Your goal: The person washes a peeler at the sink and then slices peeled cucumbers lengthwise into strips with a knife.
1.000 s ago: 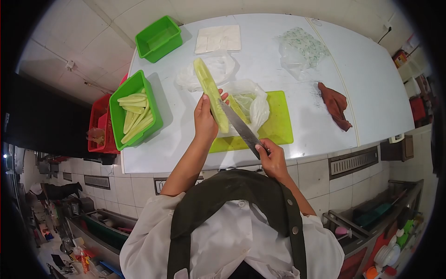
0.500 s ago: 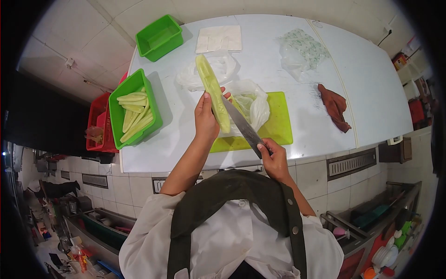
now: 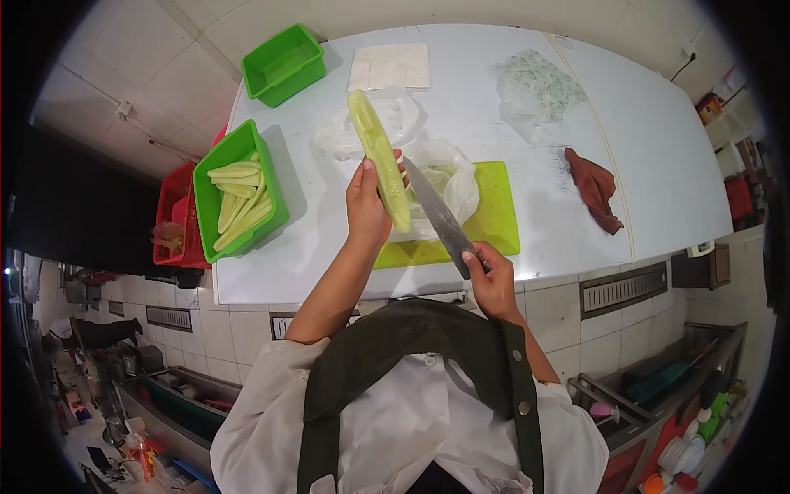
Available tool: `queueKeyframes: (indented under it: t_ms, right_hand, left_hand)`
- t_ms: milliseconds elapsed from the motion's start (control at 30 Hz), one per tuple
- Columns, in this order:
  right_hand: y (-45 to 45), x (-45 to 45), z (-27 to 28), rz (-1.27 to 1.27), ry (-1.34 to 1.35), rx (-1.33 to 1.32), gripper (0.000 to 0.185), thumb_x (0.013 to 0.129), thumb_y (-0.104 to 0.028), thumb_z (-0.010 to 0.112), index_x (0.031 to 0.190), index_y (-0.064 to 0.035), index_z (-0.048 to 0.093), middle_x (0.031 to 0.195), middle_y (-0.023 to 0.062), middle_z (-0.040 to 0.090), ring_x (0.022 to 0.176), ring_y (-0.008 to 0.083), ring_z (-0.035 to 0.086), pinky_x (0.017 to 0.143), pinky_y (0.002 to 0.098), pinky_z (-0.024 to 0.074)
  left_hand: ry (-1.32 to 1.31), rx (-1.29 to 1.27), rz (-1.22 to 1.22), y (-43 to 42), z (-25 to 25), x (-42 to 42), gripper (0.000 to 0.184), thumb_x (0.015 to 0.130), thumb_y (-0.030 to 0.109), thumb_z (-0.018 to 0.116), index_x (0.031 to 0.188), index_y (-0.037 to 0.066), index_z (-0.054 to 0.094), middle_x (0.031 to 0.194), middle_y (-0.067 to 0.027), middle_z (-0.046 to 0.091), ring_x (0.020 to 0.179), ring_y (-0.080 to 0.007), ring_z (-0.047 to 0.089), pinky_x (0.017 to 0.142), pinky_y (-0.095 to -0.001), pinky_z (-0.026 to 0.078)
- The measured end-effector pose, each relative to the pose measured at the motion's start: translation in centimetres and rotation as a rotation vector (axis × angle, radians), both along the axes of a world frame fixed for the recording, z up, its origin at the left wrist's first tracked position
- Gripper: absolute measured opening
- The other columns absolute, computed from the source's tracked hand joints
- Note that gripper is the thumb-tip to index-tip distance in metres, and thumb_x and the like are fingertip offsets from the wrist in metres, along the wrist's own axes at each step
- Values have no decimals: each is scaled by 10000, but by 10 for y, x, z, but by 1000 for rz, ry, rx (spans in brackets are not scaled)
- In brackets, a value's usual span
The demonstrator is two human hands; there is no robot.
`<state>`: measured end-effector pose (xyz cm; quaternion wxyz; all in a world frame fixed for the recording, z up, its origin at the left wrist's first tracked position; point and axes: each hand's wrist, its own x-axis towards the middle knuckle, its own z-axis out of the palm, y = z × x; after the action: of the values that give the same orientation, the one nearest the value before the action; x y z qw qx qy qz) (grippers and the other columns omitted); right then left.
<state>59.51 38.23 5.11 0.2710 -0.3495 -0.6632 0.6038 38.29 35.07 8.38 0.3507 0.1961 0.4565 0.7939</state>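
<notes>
My left hand (image 3: 368, 198) is closed around a long pale-green peeled cucumber half (image 3: 378, 156), held tilted above the table with its scooped face up. My right hand (image 3: 491, 280) grips the handle of a kitchen knife (image 3: 439, 206). Its blade slants up and left, with the tip near my left fingers and slightly apart from the cucumber half. Beneath the blade, a white plastic bag (image 3: 463, 198) with pale-green scraps inside rests on a lime-green cutting board (image 3: 499, 210).
Several similar cucumber pieces (image 3: 240, 206) lie in a green bin (image 3: 278, 185) at the left. Another green bin (image 3: 284, 92), a folded paper sheet (image 3: 388, 67), clear plastic bags and a brown cloth (image 3: 591, 189) sit on the white table (image 3: 317, 247). A red basket (image 3: 171, 206) stands beyond the left edge.
The knife blade has drawn away from the cucumber half, to the right. My right hand has shifted slightly right, while my left hand and the cucumber half have barely moved.
</notes>
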Motion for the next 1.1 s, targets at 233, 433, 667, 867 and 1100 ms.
queueKeyframes:
  t_ms: [233,433,667,867,1100]
  right_hand:
    - [1,0,-5,22,-15,32,157,862,-117,543,918,29,557,659,60,527,596,105,440,534,263,377]
    - [1,0,-7,35,-12,7,149,858,-111,547,917,25,562,661,48,520,591,91,423,530,246,359]
    - [3,-1,-5,82,18,-90,166,863,-125,551,910,34,564,674,5,496,622,57,401,537,224,343]
    - [9,1,-5,141,-19,-114,157,865,-131,552,904,20,574,705,-18,511,646,46,407,545,223,348]
    - [19,2,-7,233,-44,-297,166,866,-168,571,915,-10,584,717,-27,542,560,28,416,475,198,339]
  left_hand:
    - [-35,67,-19,1,-1,5,406,974,272,296,1216,-35,405,1187,-191,487,1062,-298,517,922,-450,444]
    - [-38,62,-9,1,1,6,409,973,271,296,1226,-35,392,1183,-194,486,1062,-301,517,923,-453,444]
    - [-50,69,5,2,9,4,412,973,271,294,1227,-41,385,1195,-206,468,1072,-319,505,932,-464,438]
    - [-57,78,4,2,10,0,413,973,271,298,1231,-40,382,1200,-206,462,1082,-322,495,936,-473,434]
    - [-67,94,5,4,8,2,423,966,310,335,1216,-22,413,1176,-171,498,1041,-276,534,907,-402,460]
